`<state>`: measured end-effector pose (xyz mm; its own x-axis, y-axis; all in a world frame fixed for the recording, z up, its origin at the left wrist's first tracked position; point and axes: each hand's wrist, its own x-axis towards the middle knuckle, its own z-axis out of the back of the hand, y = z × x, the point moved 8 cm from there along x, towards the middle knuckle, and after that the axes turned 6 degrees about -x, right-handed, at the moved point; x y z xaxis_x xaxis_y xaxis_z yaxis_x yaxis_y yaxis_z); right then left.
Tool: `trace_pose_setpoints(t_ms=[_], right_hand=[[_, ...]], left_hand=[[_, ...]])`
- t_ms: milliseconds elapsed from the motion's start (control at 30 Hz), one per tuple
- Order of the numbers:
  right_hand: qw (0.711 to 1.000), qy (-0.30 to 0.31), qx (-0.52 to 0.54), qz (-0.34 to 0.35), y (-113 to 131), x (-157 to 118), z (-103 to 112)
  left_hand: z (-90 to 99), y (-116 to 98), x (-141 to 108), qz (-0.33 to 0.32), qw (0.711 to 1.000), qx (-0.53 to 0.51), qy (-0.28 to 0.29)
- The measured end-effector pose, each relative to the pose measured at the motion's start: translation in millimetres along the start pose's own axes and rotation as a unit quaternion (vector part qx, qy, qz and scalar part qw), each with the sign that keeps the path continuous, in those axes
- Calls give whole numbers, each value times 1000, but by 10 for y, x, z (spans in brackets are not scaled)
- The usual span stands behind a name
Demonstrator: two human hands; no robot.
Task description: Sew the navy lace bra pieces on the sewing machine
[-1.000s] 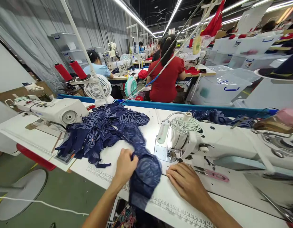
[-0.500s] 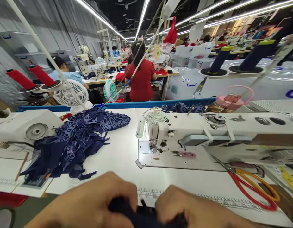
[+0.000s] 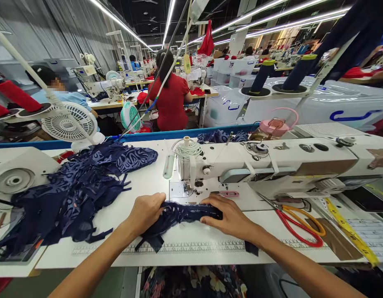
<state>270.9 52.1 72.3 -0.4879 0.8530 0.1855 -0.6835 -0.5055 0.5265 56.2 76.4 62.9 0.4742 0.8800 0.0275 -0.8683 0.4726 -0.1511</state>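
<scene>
A strip of navy lace fabric point(image 3: 183, 213) stretches between my two hands, just in front of the sewing machine point(image 3: 290, 159). My left hand point(image 3: 148, 212) pinches its left end, and a dark flap of cloth hangs below. At the other end, my right hand point(image 3: 225, 213) grips the fabric between thumb and fingers. Close behind the strip is the machine's needle and presser foot point(image 3: 187, 190). Pink thread snips point(image 3: 228, 193) lie on the machine bed, partly hidden behind my right hand.
A heap of navy lace pieces point(image 3: 76, 194) covers the table's left side. Red-and-orange-handled scissors point(image 3: 300, 231) and a yellow measuring tape point(image 3: 349, 231) lie at right. A printed ruler point(image 3: 194, 247) runs along the front edge. A person in red point(image 3: 171, 99) sits beyond the table.
My hands have moved forward from the near edge onto the table with the navy fabric, which is now spread out between them. The view has shifted right and down.
</scene>
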Motion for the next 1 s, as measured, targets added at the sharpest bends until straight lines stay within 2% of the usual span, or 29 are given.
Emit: trace_pose_setpoints(t_ms=[100, 200, 300, 533, 733, 1000], right_hand=[[998, -29, 45, 15, 5, 0, 39], [997, -47, 59, 19, -42, 5, 33], [997, -44, 59, 15, -73, 20, -4], [999, -41, 27, 10, -72, 75, -5], [999, -41, 1, 22, -171, 60, 2], [998, -51, -9, 26, -278, 62, -15]], left_hand=[[58, 68, -52, 12, 999, -23, -38], [105, 149, -79, 21, 990, -117, -75], [100, 207, -79, 25, 976, -202, -72], [149, 325, -94, 34, 941, -327, -79], [160, 371, -130, 29, 918, -383, -97], [112, 377, -157, 30, 913, -392, -106]])
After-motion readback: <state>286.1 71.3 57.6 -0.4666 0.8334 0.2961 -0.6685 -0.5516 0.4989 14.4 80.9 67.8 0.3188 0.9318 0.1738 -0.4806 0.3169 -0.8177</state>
